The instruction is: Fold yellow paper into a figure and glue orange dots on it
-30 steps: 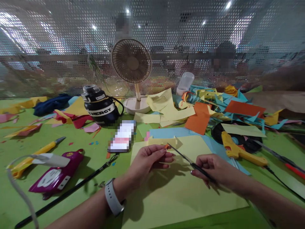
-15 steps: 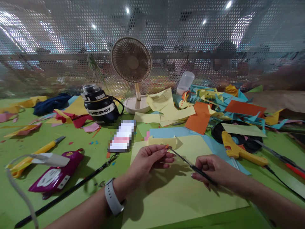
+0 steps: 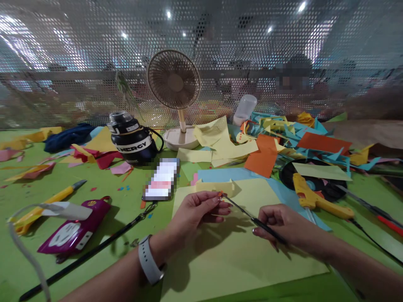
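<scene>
Over the pale yellow sheet (image 3: 252, 260), my left hand (image 3: 198, 212) pinches a tiny orange paper piece (image 3: 221, 193) between thumb and forefinger, its other fingers loosely curled. My right hand (image 3: 280, 222) grips scissors (image 3: 252, 217), seen nearly edge-on, with black handles and thin metal blades. Their tip meets the orange piece at my left fingertips; whether the blades are apart cannot be made out. A small folded yellow strip (image 3: 215, 186) stands just behind my left hand. Blue paper (image 3: 286, 188) lies partly under the yellow sheet.
On the right are a yellow glue gun (image 3: 317, 199) and a black round dish (image 3: 336, 186). Behind lie heaped paper scraps (image 3: 283, 126). A phone (image 3: 161, 179), black bottle (image 3: 132, 140), fan (image 3: 174, 79), purple power strip (image 3: 75, 230) and yellow cutter (image 3: 59, 195) stand or lie leftward.
</scene>
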The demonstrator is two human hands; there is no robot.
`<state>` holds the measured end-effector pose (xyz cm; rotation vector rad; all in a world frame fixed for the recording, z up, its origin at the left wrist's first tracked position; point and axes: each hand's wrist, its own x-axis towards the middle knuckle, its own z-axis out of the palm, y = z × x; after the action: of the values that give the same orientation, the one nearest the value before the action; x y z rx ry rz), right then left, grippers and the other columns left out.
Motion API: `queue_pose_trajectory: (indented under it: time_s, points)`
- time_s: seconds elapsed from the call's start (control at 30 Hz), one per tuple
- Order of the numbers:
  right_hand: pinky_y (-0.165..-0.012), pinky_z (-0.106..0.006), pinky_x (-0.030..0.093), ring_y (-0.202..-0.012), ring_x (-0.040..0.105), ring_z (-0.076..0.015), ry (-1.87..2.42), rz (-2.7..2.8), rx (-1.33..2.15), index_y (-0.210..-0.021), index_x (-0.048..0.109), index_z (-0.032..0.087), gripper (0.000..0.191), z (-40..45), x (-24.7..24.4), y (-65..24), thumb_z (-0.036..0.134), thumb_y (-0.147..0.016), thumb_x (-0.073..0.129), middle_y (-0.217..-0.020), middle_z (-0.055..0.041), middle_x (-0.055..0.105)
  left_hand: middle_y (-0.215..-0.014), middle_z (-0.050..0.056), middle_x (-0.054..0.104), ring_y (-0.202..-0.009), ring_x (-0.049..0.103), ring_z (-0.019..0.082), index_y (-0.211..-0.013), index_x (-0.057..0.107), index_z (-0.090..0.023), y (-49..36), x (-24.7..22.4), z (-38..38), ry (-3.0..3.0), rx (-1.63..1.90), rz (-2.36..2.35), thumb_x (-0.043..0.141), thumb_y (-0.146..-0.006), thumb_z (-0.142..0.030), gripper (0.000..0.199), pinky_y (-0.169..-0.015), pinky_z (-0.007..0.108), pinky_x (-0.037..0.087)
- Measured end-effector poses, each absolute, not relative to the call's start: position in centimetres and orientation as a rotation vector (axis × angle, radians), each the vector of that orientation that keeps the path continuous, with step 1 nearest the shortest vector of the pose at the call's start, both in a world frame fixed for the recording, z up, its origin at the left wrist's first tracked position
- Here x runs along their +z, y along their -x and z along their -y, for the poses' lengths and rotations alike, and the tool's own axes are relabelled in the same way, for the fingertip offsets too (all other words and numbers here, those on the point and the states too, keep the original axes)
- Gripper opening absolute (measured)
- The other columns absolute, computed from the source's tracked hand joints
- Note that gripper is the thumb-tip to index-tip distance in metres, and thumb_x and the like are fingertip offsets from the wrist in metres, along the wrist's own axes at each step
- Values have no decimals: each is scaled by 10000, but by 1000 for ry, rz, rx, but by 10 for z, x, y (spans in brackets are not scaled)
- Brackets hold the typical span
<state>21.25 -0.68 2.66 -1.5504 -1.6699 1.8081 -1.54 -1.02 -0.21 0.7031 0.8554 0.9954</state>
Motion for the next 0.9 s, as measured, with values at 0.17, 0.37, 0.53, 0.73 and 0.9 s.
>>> queue_pose_trajectory:
  time_s: [0.17, 0.37, 0.53, 0.73, 0.9]
  points:
    - [-395, -180, 215, -394, 349, -41, 1533, 1692, 1782, -638, 481, 171, 398, 5, 19, -217, 454, -625, 760, -446, 68, 506, -856, 98, 750, -732, 706, 164, -905, 697, -129, 16, -2, 11, -698, 1008, -857, 738, -744, -265, 214, -597, 218, 550]
    - [-401, -177, 218, -401, 358, -44, 1545, 1700, 1766, -636, 474, 174, 399, 5, 20, -218, 460, -629, 751, -450, 65, 508, -831, 100, 749, -715, 705, 167, -884, 691, -119, 15, 1, 11, -684, 995, -869, 766, -710, -253, 232, -598, 226, 553]
    - [-402, -177, 224, -401, 371, -47, 1554, 1705, 1759, -633, 472, 175, 408, 5, 19, -218, 463, -615, 762, -450, 66, 505, -829, 103, 750, -717, 707, 174, -906, 694, -118, 16, -2, 11, -677, 1002, -855, 767, -708, -240, 243, -600, 229, 554]
    - [-392, -172, 217, -391, 347, -38, 1506, 1693, 1798, -669, 478, 171, 390, 4, 14, -223, 475, -677, 722, -475, 49, 539, -866, 100, 752, -736, 707, 161, -944, 699, -132, 16, -3, 10, -684, 1026, -851, 737, -746, -234, 225, -611, 214, 550]
    - [-399, -174, 250, -414, 388, -47, 1498, 1674, 1818, -638, 486, 166, 417, 6, 19, -219, 468, -607, 773, -478, 58, 510, -861, 101, 752, -737, 705, 169, -950, 702, -135, 17, -2, 11, -682, 1035, -850, 747, -732, -244, 248, -608, 225, 548]
